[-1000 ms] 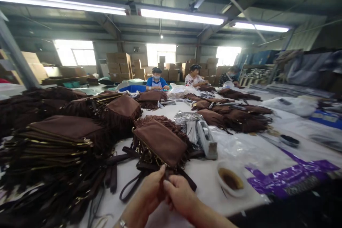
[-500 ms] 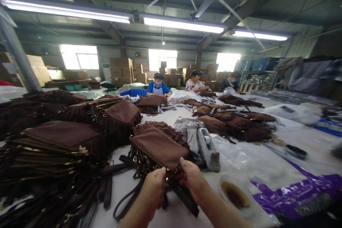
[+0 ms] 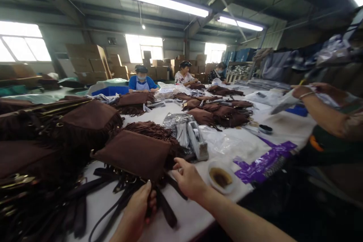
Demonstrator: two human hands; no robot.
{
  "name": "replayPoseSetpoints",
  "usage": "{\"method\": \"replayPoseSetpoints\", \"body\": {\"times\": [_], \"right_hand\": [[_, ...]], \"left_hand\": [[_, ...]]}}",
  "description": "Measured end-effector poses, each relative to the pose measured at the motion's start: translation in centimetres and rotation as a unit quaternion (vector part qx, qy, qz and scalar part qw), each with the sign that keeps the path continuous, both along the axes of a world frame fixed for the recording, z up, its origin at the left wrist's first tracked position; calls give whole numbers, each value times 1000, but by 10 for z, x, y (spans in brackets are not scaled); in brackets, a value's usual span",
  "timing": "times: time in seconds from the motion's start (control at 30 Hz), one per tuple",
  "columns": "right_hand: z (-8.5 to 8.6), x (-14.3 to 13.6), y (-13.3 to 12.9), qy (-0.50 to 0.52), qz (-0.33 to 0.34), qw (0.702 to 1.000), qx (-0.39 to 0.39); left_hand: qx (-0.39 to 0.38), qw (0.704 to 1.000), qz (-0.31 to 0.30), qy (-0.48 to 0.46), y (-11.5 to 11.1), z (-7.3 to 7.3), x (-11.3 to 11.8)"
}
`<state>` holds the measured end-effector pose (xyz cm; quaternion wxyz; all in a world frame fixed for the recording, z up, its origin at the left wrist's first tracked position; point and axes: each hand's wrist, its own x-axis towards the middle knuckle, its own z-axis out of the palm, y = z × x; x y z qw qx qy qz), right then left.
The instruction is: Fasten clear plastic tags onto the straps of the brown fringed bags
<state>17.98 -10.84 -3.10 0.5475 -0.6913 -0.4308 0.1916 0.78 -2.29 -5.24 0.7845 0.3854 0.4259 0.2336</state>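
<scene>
On a white worktable [image 3: 195, 211], a fringed brown bag [image 3: 133, 153] lies left of the tape dispenser [image 3: 202, 149], strap [image 3: 166, 208] trailing, how finished unclear; left hand [image 3: 134, 210] pinches its near corner, right hand [image 3: 191, 181] half-curls, grip uncertain.

Left: bag piles [image 3: 89, 117] on table [image 3: 190, 211]. Near centre: bag stack [image 3: 136, 153]. Right of stack: tape dispenser [image 3: 199, 145]. Farther right: bowl [image 3: 230, 190], near table edge. Beyond dispenser: bag heap [image 3: 229, 116]. Far side: people [image 3: 141, 81], cartons [image 3: 87, 62] behind.
</scene>
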Motion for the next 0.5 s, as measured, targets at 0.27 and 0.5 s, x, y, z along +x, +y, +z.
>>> {"method": "replayPoseSetpoints", "body": {"times": [0.27,0.5], "right_hand": [[-8,71,-135,-389,-85,886,-237],[-29,107,-133,-367,-145,909,-134]], "left_hand": [[-120,988,-57,-76,-4,2,-16],[-149,987,-7,-61,-8,-6,-8]]}}
